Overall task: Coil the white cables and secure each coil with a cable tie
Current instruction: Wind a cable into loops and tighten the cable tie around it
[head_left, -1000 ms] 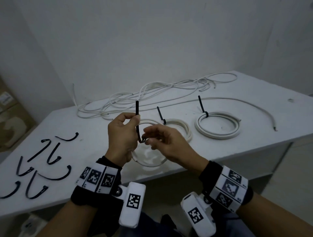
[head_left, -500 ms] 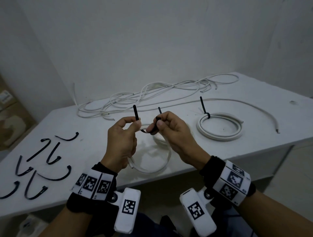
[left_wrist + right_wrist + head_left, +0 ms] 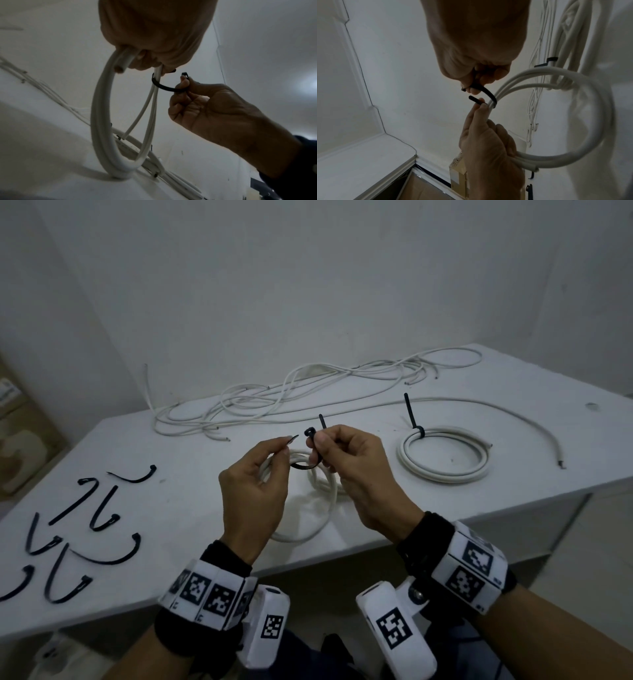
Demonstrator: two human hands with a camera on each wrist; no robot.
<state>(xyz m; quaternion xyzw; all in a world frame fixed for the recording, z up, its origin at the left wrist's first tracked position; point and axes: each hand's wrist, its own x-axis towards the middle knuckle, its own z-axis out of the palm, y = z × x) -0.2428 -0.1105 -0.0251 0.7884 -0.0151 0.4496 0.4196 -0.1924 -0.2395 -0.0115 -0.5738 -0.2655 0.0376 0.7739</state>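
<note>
My left hand (image 3: 284,447) grips a white cable coil (image 3: 310,530) that hangs down to the table, and pinches the pointed tail of a black cable tie (image 3: 301,466). The tie loops under the coil's upper strands. My right hand (image 3: 317,440) pinches the tie's head end, held up a short gap from the tail tip. In the left wrist view the tie (image 3: 165,88) curves from the coil (image 3: 102,121) to the right hand (image 3: 205,108). The right wrist view shows the tie (image 3: 488,95) around the strands (image 3: 573,135), both ends apart.
A tied coil (image 3: 445,470) lies on the white table (image 3: 191,498) at the right, and another sits behind my hands with its tie tail (image 3: 322,422) upright. Loose white cables (image 3: 308,395) sprawl along the back. Several spare black ties (image 3: 85,529) lie at the left.
The tie stood upright in my left fingers. My right hand has since carried its head end under the coil strands and up beside the tail tip.
</note>
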